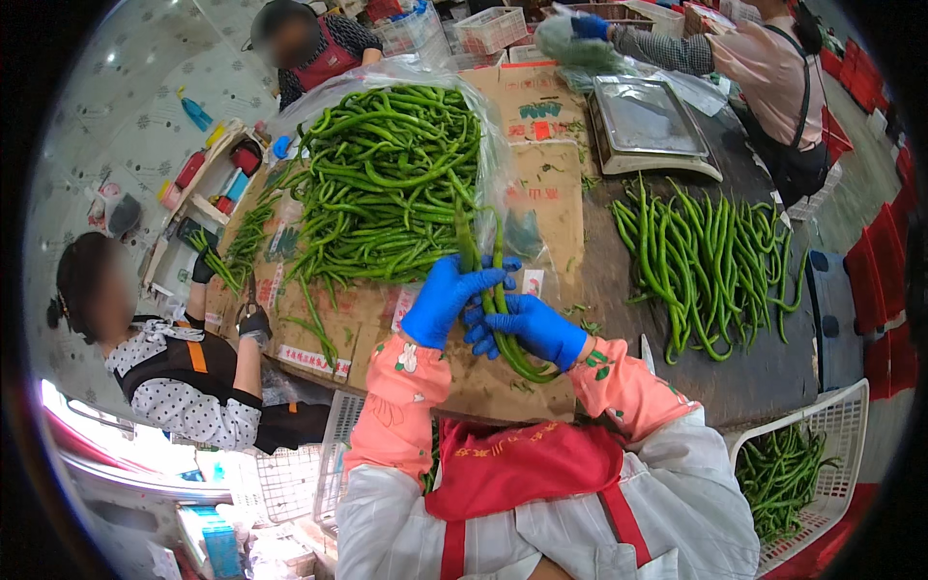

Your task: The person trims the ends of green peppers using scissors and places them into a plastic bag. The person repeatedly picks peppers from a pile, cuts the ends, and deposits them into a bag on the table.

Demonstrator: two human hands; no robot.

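Observation:
Both my hands wear blue gloves and meet over the cardboard-covered table (449, 384). My left hand (451, 293) grips a few long green chili peppers (500, 301) near their upper part. Lower on the same peppers, my right hand (540, 326) is closed around them, and their curved ends hang below it. Just beyond my left hand lies a large heap of long green peppers (391, 174) on clear plastic sheeting (493, 145). To the right, a looser group of peppers (703, 268) lies roughly side by side on the dark tabletop (602, 290).
A weighing scale (649, 119) stands at the back right. A white basket (844, 464) of peppers sits at lower right. On the left, a co-worker's gloved hands hold peppers (217, 268) and scissors (251, 301). Two more people work at the far side, near plastic crates (489, 30).

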